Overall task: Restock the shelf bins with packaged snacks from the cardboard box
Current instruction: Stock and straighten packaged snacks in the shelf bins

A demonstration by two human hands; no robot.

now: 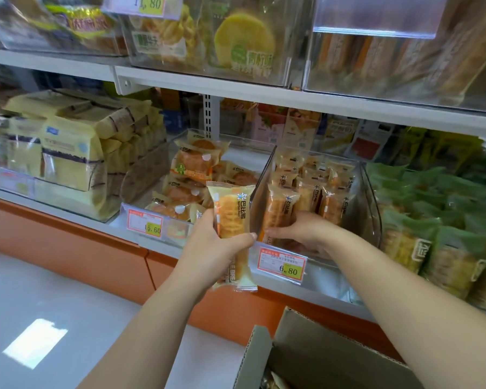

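Our left hand [208, 242] grips a long crinkly plastic snack pack [233, 223] upright before the clear bin [357, 192], fingers wrapped round it. Our right hand [298, 231] reaches inside, fingers pressed against standing packs [281, 211]. The cardboard box [320, 357] sits open below.

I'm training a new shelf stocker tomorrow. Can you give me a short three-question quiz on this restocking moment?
1. True or false: the left hand holds an upright snack pack in front of the bins.
2. Which price tag sits on the clear bin the right hand reaches into? A) 5.60 B) 6.80 C) 9.90
3. Fill in: the open cardboard box sits at the ____ right of the view, under the right arm.

Key
1. True
2. B, 6.80; the 5.60 tag is on the bin to its left.
3. lower
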